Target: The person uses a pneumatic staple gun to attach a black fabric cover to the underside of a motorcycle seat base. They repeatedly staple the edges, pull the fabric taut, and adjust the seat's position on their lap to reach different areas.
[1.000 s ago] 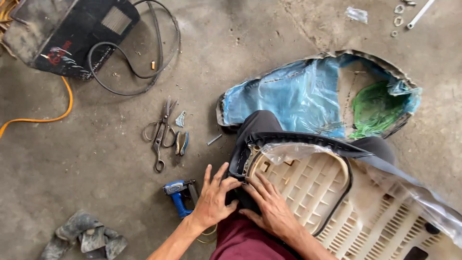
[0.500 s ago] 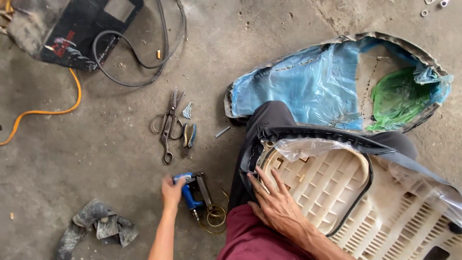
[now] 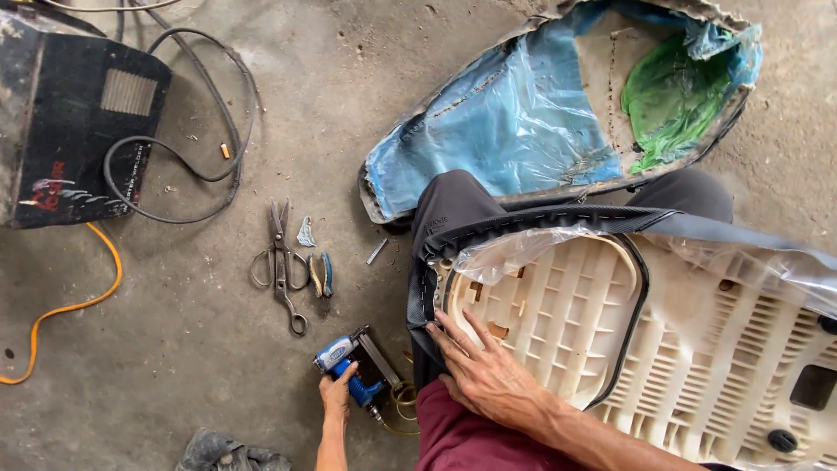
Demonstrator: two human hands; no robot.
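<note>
Left hand (image 3: 338,392): fingers curled around the blue staple gun (image 3: 353,371), which lies on the concrete floor (image 3: 174,366) just left of the seat.
Right hand (image 3: 484,375): flat, fingers spread, pressing the black cover (image 3: 427,262) onto the edge of the upturned cream seat base (image 3: 610,323).
Middle: scissors (image 3: 281,262) and pliers (image 3: 321,275) side by side.
Far: blue and green old seat shell (image 3: 523,122); black box (image 3: 70,131) with cable (image 3: 174,166), far left.

light: even, soft daylight, moderately bright | shadows: faint, short under the scissors (image 3: 281,262) and cable (image 3: 187,166) | glare: sheen on the plastic film (image 3: 514,249) | focus: sharp across the frame, no motion blur | edges: slight wide-angle stretch at corners
</note>
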